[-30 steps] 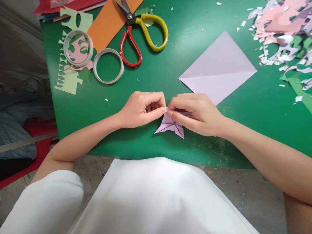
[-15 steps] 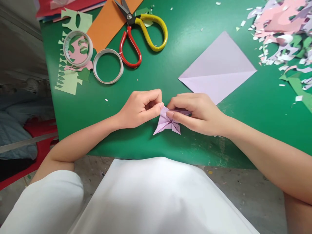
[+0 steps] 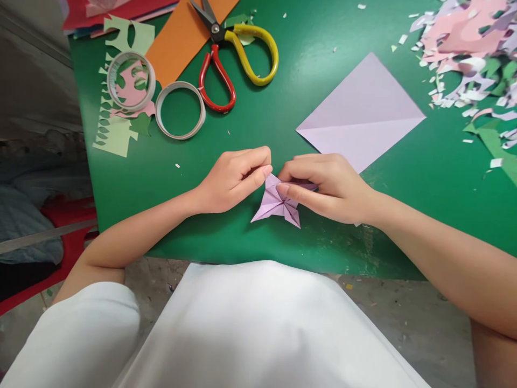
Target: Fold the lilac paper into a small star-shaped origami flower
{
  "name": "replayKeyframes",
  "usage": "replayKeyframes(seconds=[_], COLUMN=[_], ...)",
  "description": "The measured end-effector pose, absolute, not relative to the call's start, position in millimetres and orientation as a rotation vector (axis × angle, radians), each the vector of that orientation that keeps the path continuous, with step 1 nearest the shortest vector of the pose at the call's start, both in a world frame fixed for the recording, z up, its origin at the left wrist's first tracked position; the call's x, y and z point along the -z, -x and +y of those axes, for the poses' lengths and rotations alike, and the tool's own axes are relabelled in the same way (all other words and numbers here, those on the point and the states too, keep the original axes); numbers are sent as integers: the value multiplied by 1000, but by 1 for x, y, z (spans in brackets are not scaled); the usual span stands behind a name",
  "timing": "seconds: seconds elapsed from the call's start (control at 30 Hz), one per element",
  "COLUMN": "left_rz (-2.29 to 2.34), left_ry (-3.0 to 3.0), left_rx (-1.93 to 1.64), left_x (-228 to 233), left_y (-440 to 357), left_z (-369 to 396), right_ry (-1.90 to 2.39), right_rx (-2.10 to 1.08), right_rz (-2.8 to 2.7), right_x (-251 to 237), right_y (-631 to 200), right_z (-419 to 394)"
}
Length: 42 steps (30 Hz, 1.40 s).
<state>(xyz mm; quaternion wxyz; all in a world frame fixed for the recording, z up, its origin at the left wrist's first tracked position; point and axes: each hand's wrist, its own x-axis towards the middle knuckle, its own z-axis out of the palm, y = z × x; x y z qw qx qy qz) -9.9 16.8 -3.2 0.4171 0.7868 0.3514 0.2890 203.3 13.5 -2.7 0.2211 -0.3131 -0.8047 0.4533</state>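
Head view: hands working small lilac folded paper piece near front edge of green table. Left hand pinching its upper tip; right hand pinching and pressing its right side flat. Many creases already showing, folding appearing well along but unfinished. Second lilac sheet lying behind, untouched. Scissors and tape rings sitting toward far left corner, scraps crowding far right corner; open room lying mid-table, around hands.
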Motion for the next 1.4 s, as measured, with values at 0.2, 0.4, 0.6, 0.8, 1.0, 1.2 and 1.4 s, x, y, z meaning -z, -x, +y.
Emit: replayKeyframes(seconds=[0.2, 0.4, 0.6, 0.8, 1.0, 1.2, 1.4], left_rz=[892, 838, 878, 868, 866, 829, 909], left_ry=[-1845, -1915, -1993, -2015, -1932, -1841, -1941], left_rx=[-667, -658, -590, -558, -521, -582, -583], left_x=[2, 5, 3, -1, -2, 0, 0], left_y=[11, 13, 13, 13, 14, 13, 10], left_z=[17, 16, 16, 17, 19, 17, 17], right_ry=[895, 903, 936, 928, 937, 940, 946], right_rx=[-1298, -1300, -1274, -1275, -1294, -1285, -1282], right_rz=[-2146, -2111, -2128, -2129, -2111, -2114, -2120], right_x=[2, 4, 4, 3, 2, 1, 3], right_y=[-202, -204, -203, -203, -203, -203, -202], right_z=[13, 14, 13, 13, 14, 14, 13])
